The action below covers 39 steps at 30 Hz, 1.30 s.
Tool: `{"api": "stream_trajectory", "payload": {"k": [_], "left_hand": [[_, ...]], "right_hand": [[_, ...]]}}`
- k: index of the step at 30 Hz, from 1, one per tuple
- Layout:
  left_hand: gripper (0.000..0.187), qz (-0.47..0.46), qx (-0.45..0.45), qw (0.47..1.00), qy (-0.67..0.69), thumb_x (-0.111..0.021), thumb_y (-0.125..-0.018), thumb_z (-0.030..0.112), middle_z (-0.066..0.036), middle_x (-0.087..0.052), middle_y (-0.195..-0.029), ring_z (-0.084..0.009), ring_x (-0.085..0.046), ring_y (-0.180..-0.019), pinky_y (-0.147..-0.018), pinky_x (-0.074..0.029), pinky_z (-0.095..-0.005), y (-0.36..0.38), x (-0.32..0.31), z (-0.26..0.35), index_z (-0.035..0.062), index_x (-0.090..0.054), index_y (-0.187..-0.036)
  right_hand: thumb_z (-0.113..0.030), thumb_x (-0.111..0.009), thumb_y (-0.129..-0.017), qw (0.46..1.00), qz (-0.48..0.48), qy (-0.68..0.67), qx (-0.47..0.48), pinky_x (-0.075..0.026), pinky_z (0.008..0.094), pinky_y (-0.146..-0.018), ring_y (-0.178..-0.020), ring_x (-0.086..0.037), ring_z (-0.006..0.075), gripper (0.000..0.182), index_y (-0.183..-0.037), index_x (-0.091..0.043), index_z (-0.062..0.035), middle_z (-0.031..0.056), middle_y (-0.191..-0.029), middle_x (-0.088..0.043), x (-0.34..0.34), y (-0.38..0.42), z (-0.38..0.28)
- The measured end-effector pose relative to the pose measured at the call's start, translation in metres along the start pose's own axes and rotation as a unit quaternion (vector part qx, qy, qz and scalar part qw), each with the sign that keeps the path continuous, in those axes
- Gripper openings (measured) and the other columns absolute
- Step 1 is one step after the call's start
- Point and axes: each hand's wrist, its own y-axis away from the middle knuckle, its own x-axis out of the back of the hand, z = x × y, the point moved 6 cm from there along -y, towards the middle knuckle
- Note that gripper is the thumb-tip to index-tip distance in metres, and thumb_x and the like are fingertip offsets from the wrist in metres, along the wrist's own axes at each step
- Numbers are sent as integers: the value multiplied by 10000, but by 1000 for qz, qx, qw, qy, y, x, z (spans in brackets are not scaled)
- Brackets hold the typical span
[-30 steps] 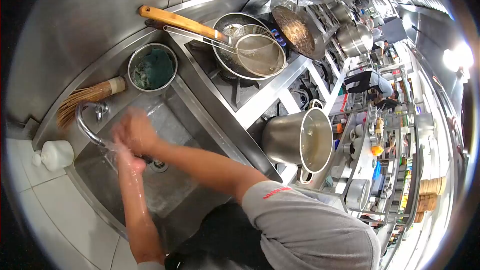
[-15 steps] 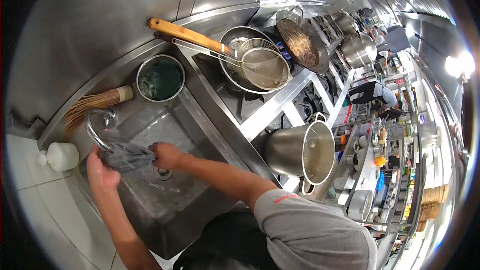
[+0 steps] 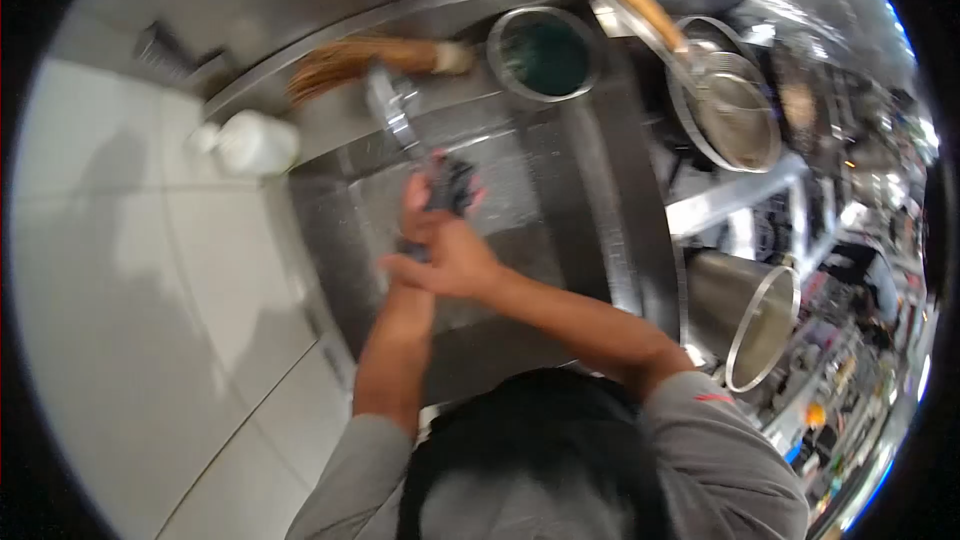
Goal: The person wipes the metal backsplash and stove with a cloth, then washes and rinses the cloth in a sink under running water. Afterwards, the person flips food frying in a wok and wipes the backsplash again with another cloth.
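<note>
Grey cloth (image 3: 448, 185) sits clamped in both your hands over the steel sink (image 3: 560, 230): left hand (image 3: 418, 208) wrapped around it, right hand (image 3: 455, 262) squeezing at six o'clock. The faucet (image 3: 388, 112) stands at eleven o'clock.

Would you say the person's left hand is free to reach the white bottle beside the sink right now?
Probably not at once: the left hand is clasped with the right hand around a dark cloth over the sink. The path to the white bottle looks unobstructed otherwise.
</note>
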Motion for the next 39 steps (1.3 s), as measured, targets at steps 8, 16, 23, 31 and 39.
{"api": "stream_trajectory", "payload": {"k": [8,16,23,31,39], "left_hand": [[332,100,54,990,79,-511,-1025,386,-100,-685,-1096,-233,-677,-1033,-891,-577,-365,-10,-7,-38,97,-659,-1096],[339,115,37,990,65,-537,-1013,403,-85,-691,-975,-235,-689,-905,-813,-582,-375,-11,9,-40,96,-666,-1075],[439,3,-17,998,64,-479,-1046,426,-124,-686,-1142,-269,-682,-1042,-983,-550,-442,18,-13,-22,35,-637,-1167],[529,133,-50,939,-314,-600,-1021,432,-144,-670,-1263,-287,-651,-1104,-974,-504,-430,0,-50,3,0,-598,-1327],[499,49,-236,744,-623,-701,-956,353,-262,-656,-1233,-410,-620,-1141,-1031,-445,-458,20,-69,21,46,-615,-1339]], "right_hand": [[-292,-741,-798,949,240,180,-96,-546,488,-793,-760,-661,402,273,-728,-728,-29,201,-772,-694,43,-29,98],[-292,-706,-759,965,187,181,-18,-516,473,-855,-806,-642,385,271,-648,-727,-45,154,-732,-685,21,-30,82],[-298,-714,-751,972,145,171,73,-538,469,-838,-888,-671,401,235,-717,-771,-72,164,-830,-734,24,-20,33],[-380,-534,-1019,681,193,-536,-460,-528,516,-953,-975,-680,400,409,-1180,-662,-26,220,-1116,-710,21,-37,170],[-336,-252,-1091,577,118,-651,-480,-495,528,-1063,-1166,-635,338,480,-1267,-554,-7,187,-1234,-634,-7,-18,127]]}}
